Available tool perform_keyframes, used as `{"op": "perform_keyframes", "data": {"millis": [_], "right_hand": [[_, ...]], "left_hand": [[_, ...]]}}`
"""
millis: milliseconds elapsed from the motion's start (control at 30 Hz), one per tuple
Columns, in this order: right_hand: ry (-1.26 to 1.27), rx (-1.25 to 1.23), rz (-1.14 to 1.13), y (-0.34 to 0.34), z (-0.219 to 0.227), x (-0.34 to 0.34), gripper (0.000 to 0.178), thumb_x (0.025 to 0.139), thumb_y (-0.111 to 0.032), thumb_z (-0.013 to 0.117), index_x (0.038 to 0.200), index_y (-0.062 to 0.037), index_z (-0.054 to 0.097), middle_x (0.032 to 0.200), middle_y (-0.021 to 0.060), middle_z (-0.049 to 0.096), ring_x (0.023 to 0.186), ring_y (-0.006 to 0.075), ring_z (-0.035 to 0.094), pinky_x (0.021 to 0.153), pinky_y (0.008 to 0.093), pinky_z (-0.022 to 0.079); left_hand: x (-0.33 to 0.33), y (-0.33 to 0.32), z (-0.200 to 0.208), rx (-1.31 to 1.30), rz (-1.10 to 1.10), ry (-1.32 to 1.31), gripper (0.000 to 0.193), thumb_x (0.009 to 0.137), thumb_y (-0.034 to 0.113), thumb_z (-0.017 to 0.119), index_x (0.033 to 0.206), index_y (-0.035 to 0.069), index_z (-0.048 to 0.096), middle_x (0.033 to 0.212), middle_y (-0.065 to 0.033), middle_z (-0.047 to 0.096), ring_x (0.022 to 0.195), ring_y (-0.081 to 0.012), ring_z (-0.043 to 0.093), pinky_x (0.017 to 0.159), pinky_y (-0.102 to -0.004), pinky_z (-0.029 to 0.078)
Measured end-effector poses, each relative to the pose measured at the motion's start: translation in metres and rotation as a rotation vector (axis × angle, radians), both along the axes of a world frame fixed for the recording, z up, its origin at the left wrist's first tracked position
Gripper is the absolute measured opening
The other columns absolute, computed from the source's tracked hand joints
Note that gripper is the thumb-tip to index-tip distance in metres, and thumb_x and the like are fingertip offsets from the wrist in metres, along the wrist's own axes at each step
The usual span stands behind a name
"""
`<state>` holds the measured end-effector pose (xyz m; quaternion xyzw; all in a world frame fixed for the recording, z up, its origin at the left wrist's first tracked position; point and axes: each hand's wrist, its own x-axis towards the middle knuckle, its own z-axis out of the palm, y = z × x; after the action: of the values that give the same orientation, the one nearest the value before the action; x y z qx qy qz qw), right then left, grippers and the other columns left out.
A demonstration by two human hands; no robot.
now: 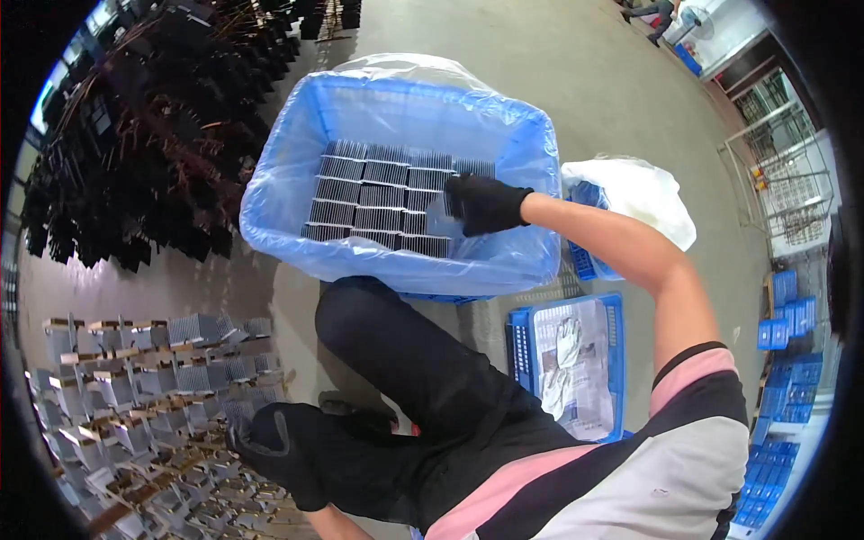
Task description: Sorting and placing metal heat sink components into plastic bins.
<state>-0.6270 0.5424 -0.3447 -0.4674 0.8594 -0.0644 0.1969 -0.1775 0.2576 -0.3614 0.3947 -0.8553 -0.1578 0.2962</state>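
My right hand [490, 205], in a black glove, reaches into a large blue crate [396, 286] lined with clear plastic. Its fingers are closed on a dark finned heat sink [453, 198], at the right side of the packed rows. Several rows of grey finned heat sinks [380, 195] stand close together in the crate, pale strips showing between rows. My left hand [279, 450], also black-gloved, is low at the left beside hanging metal parts. Its fingers look curled around something greyish, which blends into the parts behind it.
Racks of hanging finned parts [135, 378] fill the lower left, with dark hanging parts [135, 135] above. A smaller blue crate [616, 360] holds white gloves [567, 342]. Behind it sits a white plastic bag [643, 198]. Blue bins [787, 324] line the right; a person [661, 13] is far off.
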Motion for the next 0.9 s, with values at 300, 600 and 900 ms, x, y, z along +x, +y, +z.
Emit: {"op": "perform_keyframes", "data": {"millis": [300,600,900], "right_hand": [[0.070,0.598,0.046,-0.002,-0.039,0.009,0.068,0.061,-0.020,0.075,0.124,-0.0030,0.054,0.093,0.0169,0.067,0.087,0.0361,0.068,0.068,0.0495,0.055],[0.269,0.703,0.246,-0.007,-0.075,0.001,0.054,0.063,-0.024,0.075,0.116,-0.0160,0.067,0.088,0.0101,0.071,0.082,0.0294,0.071,0.064,0.0462,0.056],[0.242,0.720,0.288,-0.010,-0.104,-0.011,0.038,0.063,-0.039,0.079,0.094,-0.0191,0.073,0.091,0.0074,0.073,0.084,0.0302,0.070,0.068,0.0475,0.056]], "left_hand": [[-0.003,-0.008,-0.019,-0.155,-0.062,-0.189,0.050,0.088,0.025,0.073,0.124,-0.002,0.050,0.119,-0.0194,0.055,0.110,-0.0347,0.055,0.096,-0.0431,0.046],[-0.003,-0.009,-0.027,-0.173,-0.048,-0.193,0.049,0.088,0.026,0.073,0.121,-0.002,0.051,0.117,-0.0200,0.056,0.108,-0.0352,0.056,0.092,-0.0439,0.047],[-0.004,-0.003,-0.013,-0.168,-0.038,-0.190,0.046,0.087,0.032,0.073,0.115,-0.001,0.056,0.107,-0.0191,0.060,0.102,-0.0343,0.057,0.086,-0.0448,0.047]]}}
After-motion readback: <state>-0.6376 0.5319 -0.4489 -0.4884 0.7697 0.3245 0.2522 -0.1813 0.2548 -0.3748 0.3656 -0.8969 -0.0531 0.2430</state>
